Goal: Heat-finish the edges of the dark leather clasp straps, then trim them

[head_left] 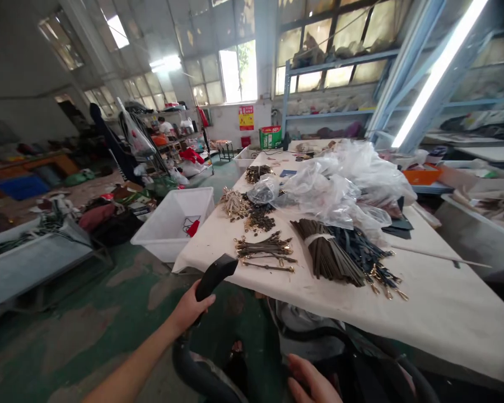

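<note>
My left hand is closed around a black curved armrest, which looks like part of a chair. My right hand shows at the bottom edge with its fingers stretched out and apart, near a dark seat or cloth; nothing shows in it. Beyond them, a table covered in pale cloth carries a row of thin dark straps with gold clasps. To their right lie a tied bundle of dark brown strips and black straps with gold hooks.
Clear plastic bags are heaped on the table. Left of it stands a white bin with a red item inside. A second black armrest curves under the table's front edge. Another white bin is at the right.
</note>
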### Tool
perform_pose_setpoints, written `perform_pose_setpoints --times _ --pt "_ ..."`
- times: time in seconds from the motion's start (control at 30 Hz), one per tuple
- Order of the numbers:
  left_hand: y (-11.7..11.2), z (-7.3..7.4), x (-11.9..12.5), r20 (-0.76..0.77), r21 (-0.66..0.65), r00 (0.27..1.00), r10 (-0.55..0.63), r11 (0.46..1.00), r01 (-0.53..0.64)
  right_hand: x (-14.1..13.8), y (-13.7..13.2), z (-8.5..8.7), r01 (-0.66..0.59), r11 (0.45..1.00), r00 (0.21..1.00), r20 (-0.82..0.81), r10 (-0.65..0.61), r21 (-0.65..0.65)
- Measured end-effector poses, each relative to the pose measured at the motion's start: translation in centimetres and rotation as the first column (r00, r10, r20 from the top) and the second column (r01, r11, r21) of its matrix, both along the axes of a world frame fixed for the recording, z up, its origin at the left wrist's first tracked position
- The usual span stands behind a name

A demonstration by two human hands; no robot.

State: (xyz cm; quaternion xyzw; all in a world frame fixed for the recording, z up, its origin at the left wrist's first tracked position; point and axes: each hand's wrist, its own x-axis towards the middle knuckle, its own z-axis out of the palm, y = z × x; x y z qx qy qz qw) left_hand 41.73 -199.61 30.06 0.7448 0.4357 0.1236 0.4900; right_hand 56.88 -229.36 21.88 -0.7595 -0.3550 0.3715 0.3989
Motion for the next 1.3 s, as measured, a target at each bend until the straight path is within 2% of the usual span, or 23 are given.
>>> perform_pose_setpoints --times 0.1,0.2,0.37,0.53,0.7,0.83,0.97,1.07,1.2,1.3 --pt "4.4 -2.1 0.2 -0.083 0.044 0.997 -0.005 0.999 0.008 1.4 6.1 -0.1 -0.039 0.998 0.999 -0.003 0.039 -0.044" --pt "8.5 -4.1 1.4 -0.169 0.030 0.983 -0.067 0.997 0.073 2.8 12.4 -0.7 -0.054 0.993 0.998 0.035 0.058 -0.101" --pt "14.5 -5.6 4.1 -0.207 -0.155 0.958 -0.198 0.974 0.168 5.9 21.0 -2.3 -0.053 0.983 0.986 0.147 0.079 -0.174" --pt "18.8 -6.1 6.4 -0.186 -0.181 0.931 -0.315 0.942 0.282 9.3 26.8 -4.6 0.049 0.965 0.939 0.341 0.044 -0.258" --pt "20.1 -6.5 8.2 -0.179 -0.218 0.891 -0.417 0.900 0.378 11.7 30.7 -6.7 0.111 0.943 0.836 0.542 0.082 -0.314" --pt "20.0 -6.2 9.7 -0.123 -0.346 0.889 -0.441 0.859 0.378 12.9 31.2 -8.4 0.101 0.905 0.780 0.598 0.185 -0.413" --pt "19.8 -5.6 10.6 -0.086 -0.466 0.891 -0.446 0.808 0.360 13.7 28.7 -9.6 0.138 0.892 0.727 0.655 0.204 -0.431" --pt "19.5 -5.5 11.1 -0.058 -0.502 0.896 -0.441 0.789 0.355 14.4 25.9 -9.6 0.185 0.887 0.699 0.691 0.183 -0.422" --pt "18.5 -5.5 12.0 0.065 -0.513 0.887 -0.457 0.747 0.422 14.8 23.1 -9.3 0.242 0.874 0.687 0.710 0.153 -0.422" --pt "17.3 -5.3 12.8 0.102 -0.510 0.906 -0.411 0.760 0.402 14.8 22.0 -9.2 0.250 0.895 0.689 0.717 0.104 -0.370"
